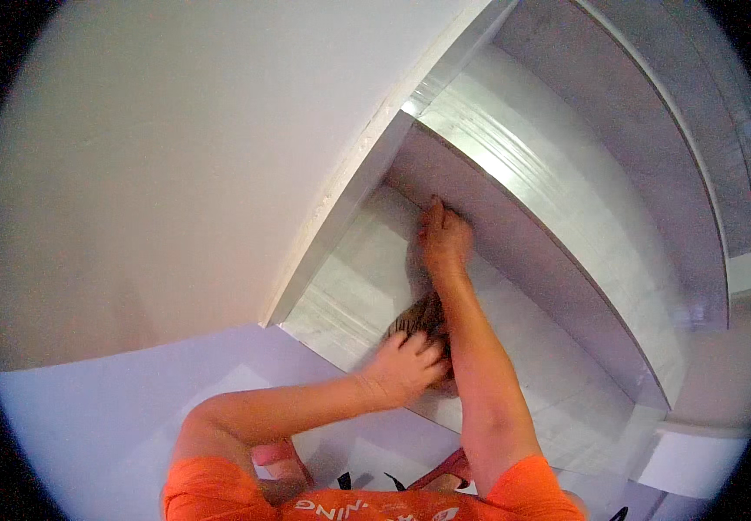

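White wall (pixel 158 165) — upper marble steps (pixel 566 174)

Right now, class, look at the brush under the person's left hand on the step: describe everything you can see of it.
Only part of the brush shows: a dense fan of brownish-grey bristles, darker at the tips, spread against the pale marble-like step. The left hand covers its near end, gripping it from above, so no handle or body is visible. The right forearm crosses beside it and hides its right edge, while the right hand rests further up, at the foot of the grey riser. The material cannot be told.

Right hand (pixel 443 236) reaches forward, fingers seemingly flat; left hand (pixel 403 366) curled
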Action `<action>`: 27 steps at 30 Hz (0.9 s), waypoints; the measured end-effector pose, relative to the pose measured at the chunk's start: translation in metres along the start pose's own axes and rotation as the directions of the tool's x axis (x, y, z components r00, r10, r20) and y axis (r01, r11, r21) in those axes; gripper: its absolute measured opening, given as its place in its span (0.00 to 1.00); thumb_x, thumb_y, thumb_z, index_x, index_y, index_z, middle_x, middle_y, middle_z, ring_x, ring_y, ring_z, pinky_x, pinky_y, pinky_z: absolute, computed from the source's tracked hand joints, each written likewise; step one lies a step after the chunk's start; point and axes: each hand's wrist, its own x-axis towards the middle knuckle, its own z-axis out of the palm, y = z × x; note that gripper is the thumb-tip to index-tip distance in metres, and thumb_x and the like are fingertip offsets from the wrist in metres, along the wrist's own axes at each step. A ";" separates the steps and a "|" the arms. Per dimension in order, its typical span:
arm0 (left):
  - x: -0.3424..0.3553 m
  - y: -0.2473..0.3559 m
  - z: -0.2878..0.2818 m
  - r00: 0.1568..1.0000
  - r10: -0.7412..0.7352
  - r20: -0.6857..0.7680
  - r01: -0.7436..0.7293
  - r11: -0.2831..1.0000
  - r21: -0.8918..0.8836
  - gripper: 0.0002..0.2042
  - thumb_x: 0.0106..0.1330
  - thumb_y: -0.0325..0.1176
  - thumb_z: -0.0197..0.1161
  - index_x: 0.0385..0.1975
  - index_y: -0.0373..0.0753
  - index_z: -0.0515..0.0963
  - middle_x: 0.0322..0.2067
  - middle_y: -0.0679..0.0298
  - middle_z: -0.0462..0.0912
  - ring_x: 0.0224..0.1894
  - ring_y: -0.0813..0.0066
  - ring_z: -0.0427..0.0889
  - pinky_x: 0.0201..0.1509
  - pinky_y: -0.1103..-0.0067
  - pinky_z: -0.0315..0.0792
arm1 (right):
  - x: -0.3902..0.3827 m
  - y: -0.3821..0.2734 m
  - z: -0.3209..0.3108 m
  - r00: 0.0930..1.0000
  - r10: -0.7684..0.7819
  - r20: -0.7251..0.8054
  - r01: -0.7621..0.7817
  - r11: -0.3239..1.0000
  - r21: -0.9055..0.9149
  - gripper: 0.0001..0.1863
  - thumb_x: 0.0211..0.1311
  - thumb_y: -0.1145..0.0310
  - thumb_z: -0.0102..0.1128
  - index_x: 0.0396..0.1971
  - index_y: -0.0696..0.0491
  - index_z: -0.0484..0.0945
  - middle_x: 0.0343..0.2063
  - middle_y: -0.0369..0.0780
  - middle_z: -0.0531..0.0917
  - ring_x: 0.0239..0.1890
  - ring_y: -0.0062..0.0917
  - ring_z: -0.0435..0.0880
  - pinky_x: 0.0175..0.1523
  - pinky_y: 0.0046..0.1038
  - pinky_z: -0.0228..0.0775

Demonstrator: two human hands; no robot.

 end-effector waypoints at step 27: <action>0.027 -0.057 -0.038 0.927 -0.374 -0.043 0.376 0.913 0.160 0.15 0.52 0.40 0.60 0.37 0.40 0.76 0.43 0.55 0.72 0.46 0.56 0.69 0.45 0.60 0.64 | 0.010 0.000 0.018 0.993 0.087 -0.075 -0.074 0.984 0.160 0.29 0.68 0.49 0.40 0.24 0.59 0.79 0.17 0.44 0.79 0.19 0.34 0.79 0.34 0.35 0.70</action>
